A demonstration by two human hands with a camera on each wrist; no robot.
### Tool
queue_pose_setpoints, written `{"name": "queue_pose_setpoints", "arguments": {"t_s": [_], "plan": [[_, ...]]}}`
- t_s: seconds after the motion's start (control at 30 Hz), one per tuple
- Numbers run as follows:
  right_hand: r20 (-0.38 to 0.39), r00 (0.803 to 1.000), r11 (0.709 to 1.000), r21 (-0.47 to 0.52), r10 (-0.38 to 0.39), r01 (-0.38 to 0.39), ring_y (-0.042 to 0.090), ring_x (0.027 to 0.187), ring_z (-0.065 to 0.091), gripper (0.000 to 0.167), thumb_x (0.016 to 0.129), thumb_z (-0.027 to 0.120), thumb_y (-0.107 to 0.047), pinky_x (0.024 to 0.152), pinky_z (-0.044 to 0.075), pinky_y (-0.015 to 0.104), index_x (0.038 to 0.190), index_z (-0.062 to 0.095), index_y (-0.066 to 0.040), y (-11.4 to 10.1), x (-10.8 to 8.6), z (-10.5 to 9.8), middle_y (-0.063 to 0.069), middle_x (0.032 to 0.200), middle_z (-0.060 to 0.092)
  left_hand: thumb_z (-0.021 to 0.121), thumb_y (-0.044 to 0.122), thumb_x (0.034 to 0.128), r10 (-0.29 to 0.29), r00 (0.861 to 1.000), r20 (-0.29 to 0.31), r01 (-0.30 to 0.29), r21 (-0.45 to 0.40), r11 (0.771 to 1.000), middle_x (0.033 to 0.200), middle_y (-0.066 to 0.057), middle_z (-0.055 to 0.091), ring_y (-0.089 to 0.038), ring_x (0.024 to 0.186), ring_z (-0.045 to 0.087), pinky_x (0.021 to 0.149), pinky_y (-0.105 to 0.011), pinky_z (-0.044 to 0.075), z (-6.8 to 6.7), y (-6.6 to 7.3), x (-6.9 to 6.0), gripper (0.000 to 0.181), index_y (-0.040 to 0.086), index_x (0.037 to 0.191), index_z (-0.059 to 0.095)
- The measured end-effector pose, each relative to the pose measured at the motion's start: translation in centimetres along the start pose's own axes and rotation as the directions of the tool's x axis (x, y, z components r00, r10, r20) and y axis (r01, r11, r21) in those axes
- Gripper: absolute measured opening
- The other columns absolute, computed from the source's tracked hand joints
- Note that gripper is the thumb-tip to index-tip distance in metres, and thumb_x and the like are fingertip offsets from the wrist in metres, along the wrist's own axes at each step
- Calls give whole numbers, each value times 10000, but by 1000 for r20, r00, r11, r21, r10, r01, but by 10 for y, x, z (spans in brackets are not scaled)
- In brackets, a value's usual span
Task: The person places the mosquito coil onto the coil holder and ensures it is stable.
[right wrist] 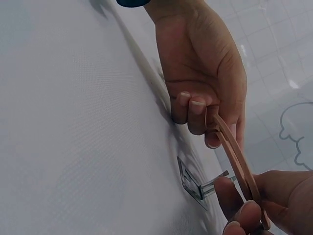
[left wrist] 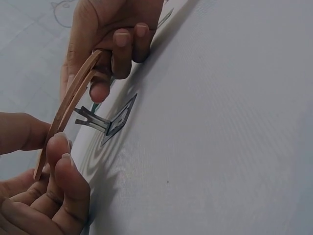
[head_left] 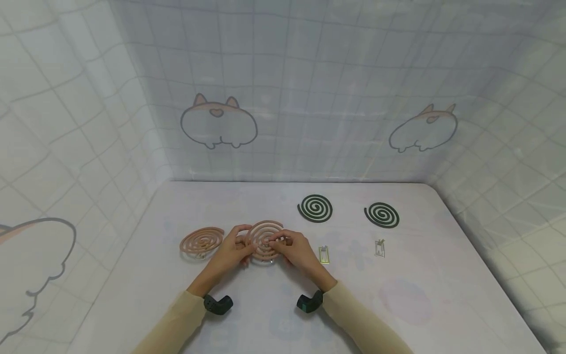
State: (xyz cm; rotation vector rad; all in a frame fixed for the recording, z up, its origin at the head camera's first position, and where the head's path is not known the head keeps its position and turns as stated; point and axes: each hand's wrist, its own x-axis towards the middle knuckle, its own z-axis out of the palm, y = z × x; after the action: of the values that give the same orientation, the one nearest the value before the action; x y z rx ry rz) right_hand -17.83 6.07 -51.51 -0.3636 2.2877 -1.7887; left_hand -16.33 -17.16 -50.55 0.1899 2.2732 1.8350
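A brown mosquito coil (head_left: pixel 264 223) is held in the air between both hands. My left hand (head_left: pixel 232 253) grips its left side with curled fingers, and the right hand (head_left: pixel 295 250) pinches it near the centre and right. Edge-on, the coil (left wrist: pixel 73 95) is tilted above a small metal coil stand (left wrist: pixel 117 120) lying on the table. The stand's forked prong points up toward the coil; whether they touch, I cannot tell. In the right wrist view the same stand (right wrist: pixel 190 183) sits below the coil (right wrist: pixel 237 161). To the left, another brown coil (head_left: pixel 202 239) rests on a metal stand (head_left: pixel 200 256).
Two dark green coils, one nearer (head_left: pixel 315 208) and one farther right (head_left: pixel 382 215), lie flat toward the back of the white table (head_left: pixel 442 295). Before them lie a yellowish stand (head_left: pixel 324 254) and a silvery stand (head_left: pixel 380 248). Patterned curtains (head_left: pixel 309 123) enclose the table.
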Motion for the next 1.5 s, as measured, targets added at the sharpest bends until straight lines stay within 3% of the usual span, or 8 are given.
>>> {"name": "queue_pose_setpoints", "arguments": {"t_s": [0.37,0.57,0.9,1.17,1.3,1.5], "plan": [[16,1000,1000,-4,2,-2,124,419,429,159,972,741,-282,405,352,253,1096,760,-183,1,-1,-1,41,599,543,694,105,994,11,1000,9,-11,17,1000,914,-132,628,-202,626,612,563,-313,541,1,-2,1,643,108,1535,347],[9,1000,1000,4,12,-12,116,416,422,115,975,732,-249,413,360,249,1072,757,-192,-2,-1,-2,50,607,548,710,105,984,48,998,33,-49,13,999,887,-148,626,-237,639,630,558,-330,549,3,0,2,660,152,1541,360],[5,1000,1000,-26,0,1,114,409,414,86,980,724,-233,411,356,250,1057,754,-208,-4,-1,-2,5,591,514,726,134,979,34,997,76,-32,-33,999,898,-149,665,-226,620,639,524,-318,544,7,-1,4,571,85,1475,449],[7,1000,999,-30,-11,11,119,418,432,113,980,728,-270,418,362,256,1073,756,-212,-2,-1,-2,8,611,526,760,122,952,27,998,56,-23,-76,997,1164,-183,686,-201,889,673,704,-299,555,8,-4,6,576,71,1456,485],[12,1000,999,-31,-24,24,126,431,444,139,977,733,-287,427,369,257,1092,758,-214,-3,-1,-2,16,630,540,777,162,944,27,999,42,-25,-58,998,1154,-165,683,-188,892,630,695,-264,507,8,-4,6,567,112,1439,505],[8,1000,999,-35,-2,2,116,440,439,118,976,732,-287,435,369,252,1074,759,-227,-2,-1,-2,-1,623,531,756,157,961,13,998,60,-8,-80,997,1177,-187,661,-216,930,658,732,-294,540,7,-5,3,601,101,1474,448]]}}
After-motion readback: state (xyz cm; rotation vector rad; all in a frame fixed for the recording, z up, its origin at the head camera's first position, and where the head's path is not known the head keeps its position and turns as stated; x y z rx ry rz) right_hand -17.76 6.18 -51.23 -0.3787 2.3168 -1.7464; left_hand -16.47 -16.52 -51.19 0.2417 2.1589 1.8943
